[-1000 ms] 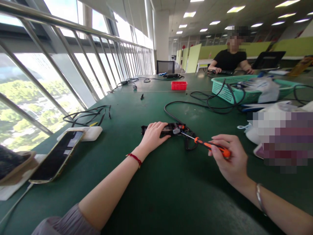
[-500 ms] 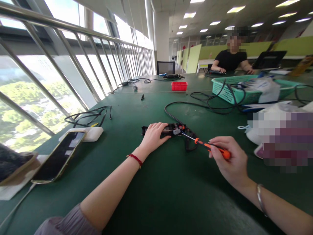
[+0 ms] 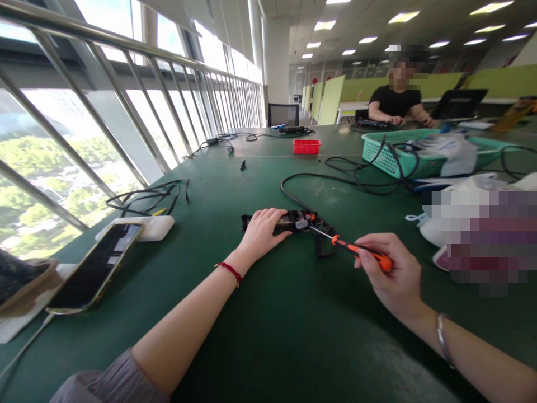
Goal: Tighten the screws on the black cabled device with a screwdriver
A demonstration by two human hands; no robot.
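My left hand (image 3: 265,232) is closed over a black corded device (image 3: 300,217) lying on the green table, its inner parts exposed at the right end. Bits of orange and a grey piece show there, and what the device is I cannot tell for certain. In my right hand (image 3: 392,271) is a screwdriver (image 3: 361,252) with an orange and black handle. Its thin shaft slants up and left, the tip at the exposed end of the device. A small black loop-shaped part (image 3: 325,246) lies against the device's right end.
A black cable runs from the device toward a green plastic basket (image 3: 386,157) holding bags. Farther back sits a small red tray (image 3: 306,147). At left, a phone (image 3: 98,266) leans on a white block (image 3: 157,228) beside coiled cable (image 3: 146,198). A person (image 3: 396,103) sits across the table.
The view has shifted slightly, moving everything a little to the left. Both hands keep their holds, and the screwdriver tip stays at the device's exposed end.
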